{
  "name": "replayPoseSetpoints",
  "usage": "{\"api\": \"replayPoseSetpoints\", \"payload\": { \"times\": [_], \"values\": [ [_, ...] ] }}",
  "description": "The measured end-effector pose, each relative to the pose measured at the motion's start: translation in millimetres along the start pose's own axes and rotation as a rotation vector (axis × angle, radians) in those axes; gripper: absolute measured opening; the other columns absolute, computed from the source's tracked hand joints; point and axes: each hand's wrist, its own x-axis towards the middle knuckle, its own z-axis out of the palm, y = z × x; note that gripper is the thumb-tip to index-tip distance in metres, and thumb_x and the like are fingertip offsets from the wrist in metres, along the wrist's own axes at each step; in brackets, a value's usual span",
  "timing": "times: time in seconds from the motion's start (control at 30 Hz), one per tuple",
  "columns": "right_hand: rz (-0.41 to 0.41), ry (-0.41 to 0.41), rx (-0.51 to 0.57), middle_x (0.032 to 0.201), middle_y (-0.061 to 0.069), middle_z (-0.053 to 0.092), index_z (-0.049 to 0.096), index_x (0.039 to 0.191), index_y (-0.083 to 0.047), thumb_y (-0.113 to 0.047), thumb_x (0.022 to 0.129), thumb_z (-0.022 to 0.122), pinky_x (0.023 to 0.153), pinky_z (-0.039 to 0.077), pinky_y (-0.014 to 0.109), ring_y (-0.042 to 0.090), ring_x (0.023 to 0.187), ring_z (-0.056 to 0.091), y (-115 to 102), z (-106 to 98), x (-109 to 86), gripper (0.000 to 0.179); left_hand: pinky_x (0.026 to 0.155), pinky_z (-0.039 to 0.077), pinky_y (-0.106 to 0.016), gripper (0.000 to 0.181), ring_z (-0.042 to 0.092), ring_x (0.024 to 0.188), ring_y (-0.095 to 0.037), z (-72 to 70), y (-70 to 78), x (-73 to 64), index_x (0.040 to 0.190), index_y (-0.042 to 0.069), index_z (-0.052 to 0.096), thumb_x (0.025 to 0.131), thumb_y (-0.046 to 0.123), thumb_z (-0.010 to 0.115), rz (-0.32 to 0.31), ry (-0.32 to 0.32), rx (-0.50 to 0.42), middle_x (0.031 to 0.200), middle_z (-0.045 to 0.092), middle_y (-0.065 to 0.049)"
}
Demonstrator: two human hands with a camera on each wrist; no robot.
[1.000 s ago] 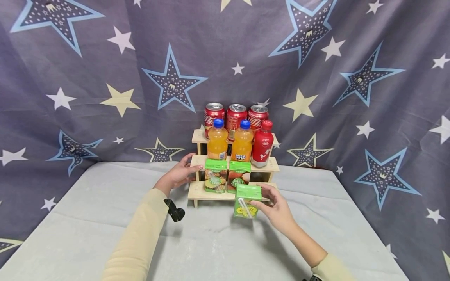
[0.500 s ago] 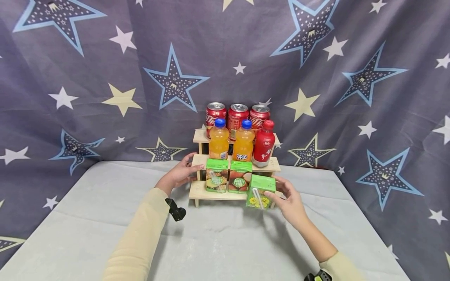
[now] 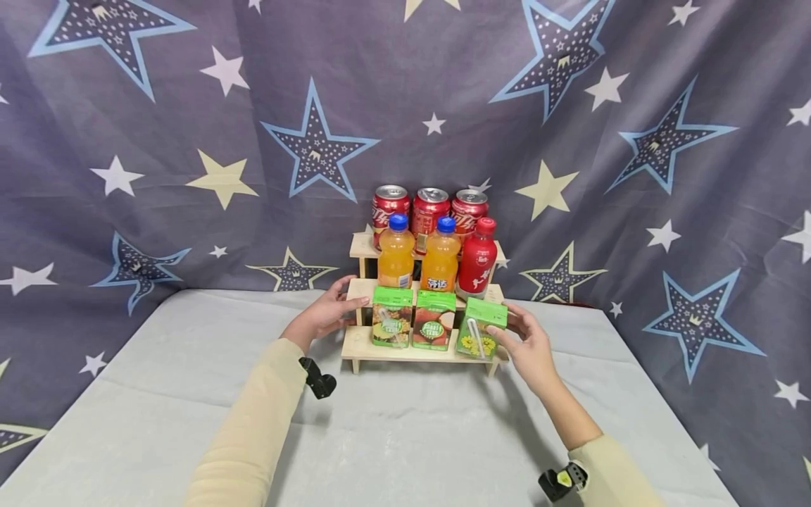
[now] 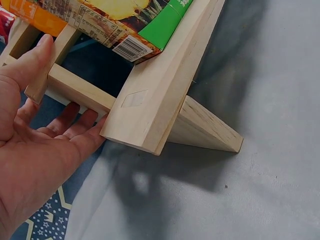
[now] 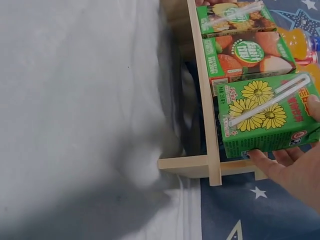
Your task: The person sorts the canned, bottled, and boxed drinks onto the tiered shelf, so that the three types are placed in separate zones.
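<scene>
My right hand (image 3: pixel 532 352) grips a green juice box (image 3: pixel 483 313) with yellow flowers and a straw on its front. The box tilts slightly at the right end of the lowest step of a wooden tiered stand (image 3: pixel 380 353). In the right wrist view, fingers hold the flower juice box (image 5: pixel 280 132) by its side, close beside the red-fruit juice box (image 5: pixel 250 55). My left hand (image 3: pixel 323 315) holds the stand's left end. In the left wrist view, the left hand (image 4: pixel 45 145) has its thumb on the middle board's end and its fingers at the side strut below.
A pineapple juice box (image 3: pixel 391 324) and a red-fruit one (image 3: pixel 434 325) share the lowest step. Two orange bottles (image 3: pixel 395 260) and a red bottle (image 3: pixel 476 264) stand on the middle step; three red cans (image 3: pixel 432 208) line the top. A star-patterned curtain (image 3: pixel 405 91) hangs behind.
My right hand has carried the flower juice box right and back, from in front of the stand to the right end of its lowest step. The left hand stays at the stand's end.
</scene>
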Motion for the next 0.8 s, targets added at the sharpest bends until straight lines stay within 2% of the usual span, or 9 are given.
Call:
{"api": "replayPoseSetpoints", "payload": {
  "times": [0.2, 0.37, 0.53, 0.6, 0.7, 0.8],
  "values": [
    [0.047, -0.011, 0.043, 0.12, 0.021, 0.058, 0.046, 0.135, -0.005, -0.009, 0.084, 0.069, 0.082, 0.046, 0.011, -0.001, 0.095, 0.055, 5.3, 5.7, 6.8, 0.056, 0.108, 0.032, -0.054, 0.08, 0.035, 0.132, -0.039, 1.2, -1.7, 0.8, 0.15, 0.026, 0.004, 0.092, 0.018, 0.059, 0.004, -0.006, 0.013, 0.148, 0.026, -0.021],
    [0.051, -0.031, 0.059, 0.12, 0.022, 0.058, 0.045, 0.136, -0.006, -0.01, 0.085, 0.069, 0.079, 0.048, 0.012, -0.001, 0.095, 0.056, 6.8, 11.0, 13.6, 0.057, 0.108, 0.032, -0.055, 0.081, 0.035, 0.133, -0.039, -0.7, -2.1, 3.3, 0.15, 0.027, 0.004, 0.092, 0.02, 0.06, 0.004, -0.001, 0.018, 0.148, 0.025, -0.021],
    [0.068, -0.057, 0.046, 0.123, 0.02, 0.057, 0.044, 0.138, -0.008, -0.012, 0.085, 0.068, 0.084, 0.046, 0.014, 0.012, 0.106, 0.056, 6.9, 12.9, 17.3, 0.058, 0.108, 0.032, -0.054, 0.08, 0.035, 0.133, -0.039, -2.0, -2.5, 4.1, 0.15, 0.027, 0.004, 0.093, 0.019, 0.059, 0.002, 0.001, 0.02, 0.148, 0.024, -0.021],
    [0.077, -0.083, 0.018, 0.128, 0.019, 0.055, 0.041, 0.14, -0.009, -0.015, 0.086, 0.068, 0.09, 0.046, 0.02, 0.021, 0.114, 0.055, 5.0, 10.2, 18.0, 0.06, 0.108, 0.033, -0.054, 0.08, 0.035, 0.133, -0.039, -1.9, -2.2, 2.9, 0.15, 0.027, 0.004, 0.093, 0.019, 0.059, -0.003, 0.004, 0.025, 0.149, 0.024, -0.021],
    [0.061, -0.125, -0.043, 0.135, 0.021, 0.049, 0.037, 0.142, -0.01, -0.019, 0.088, 0.066, 0.098, 0.045, 0.035, 0.033, 0.121, 0.051, -1.2, 0.3, 19.8, 0.063, 0.106, 0.034, -0.055, 0.082, 0.034, 0.133, -0.041, -0.7, 2.0, 0.3, 0.151, 0.025, 0.001, 0.092, 0.019, 0.059, -0.004, 0.009, 0.063, 0.149, 0.022, -0.023],
    [0.009, -0.122, -0.119, 0.141, 0.022, 0.042, 0.034, 0.144, -0.011, -0.024, 0.09, 0.063, 0.101, 0.042, 0.048, 0.04, 0.125, 0.046, -13.6, -16.7, 23.6, 0.063, 0.107, 0.033, -0.055, 0.088, 0.032, 0.133, -0.043, -3.5, 10.8, -6.5, 0.151, 0.02, -0.004, 0.091, 0.025, 0.061, 0.04, 0.056, 0.234, 0.149, 0.02, -0.028]
  ]
}}
